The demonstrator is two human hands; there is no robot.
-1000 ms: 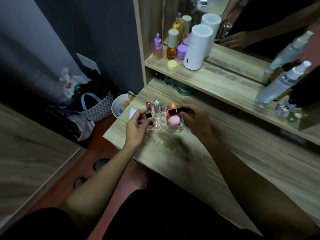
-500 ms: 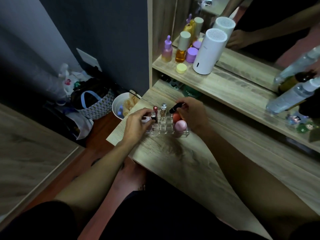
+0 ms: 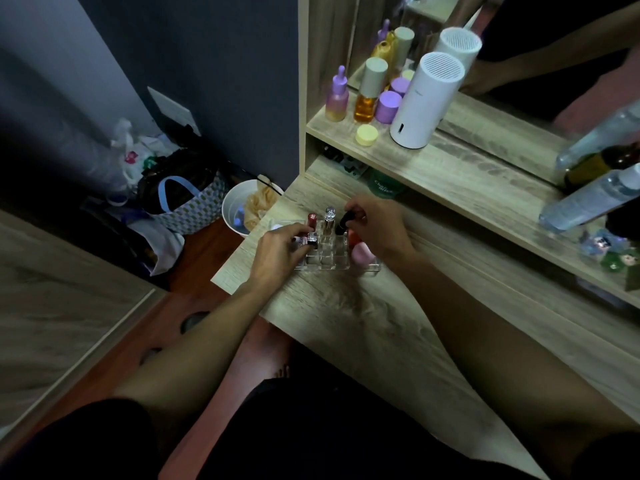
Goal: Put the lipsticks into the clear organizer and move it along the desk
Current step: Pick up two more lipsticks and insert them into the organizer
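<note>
A clear gridded organizer (image 3: 332,263) stands near the left end of the wooden desk (image 3: 363,323). A red lipstick (image 3: 312,220) and a silver-capped lipstick (image 3: 329,220) stand upright in its back slots. My right hand (image 3: 377,230) grips a black lipstick (image 3: 343,223), tilted with its lower end in a back slot. My left hand (image 3: 280,251) pinches a small dark lipstick (image 3: 311,240) at the organizer's left side. A pink sponge (image 3: 362,254) and an orange one (image 3: 353,239) sit in the right compartment.
A shelf (image 3: 450,174) above the desk carries a white cylinder (image 3: 426,102), purple and amber bottles (image 3: 367,95), a yellow jar (image 3: 367,135) and spray bottles (image 3: 595,199). A mirror stands behind. A white bin (image 3: 239,209) and a bag (image 3: 187,202) sit on the floor at left.
My right hand has tipped the black lipstick from lying across the organizer to nearly upright, its lower end now in a back slot. My left hand stays at the organizer's left side.
</note>
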